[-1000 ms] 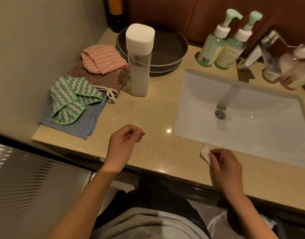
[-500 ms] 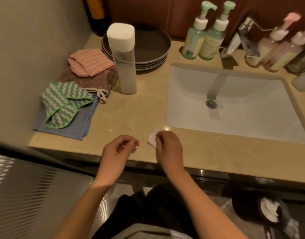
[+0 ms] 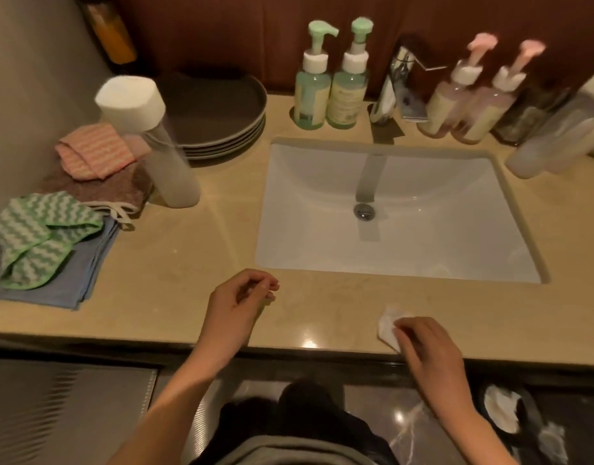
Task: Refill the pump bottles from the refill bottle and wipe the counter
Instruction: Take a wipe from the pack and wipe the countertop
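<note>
Our right hand (image 3: 429, 350) has a narrow grip, fingers curled over a crumpled white tissue (image 3: 388, 325) and pressing it onto the desk (image 3: 188, 263) near its front edge, before the sink (image 3: 322, 236). Our left hand (image 3: 238, 307) is over the desk well apart from it, grip loosely curled, holding nothing we can see. The white-capped refill bottle (image 3: 168, 156) stands left of the sink, the green pump bottles (image 3: 314, 92) and pink pump bottles (image 3: 446, 105) behind it.
</note>
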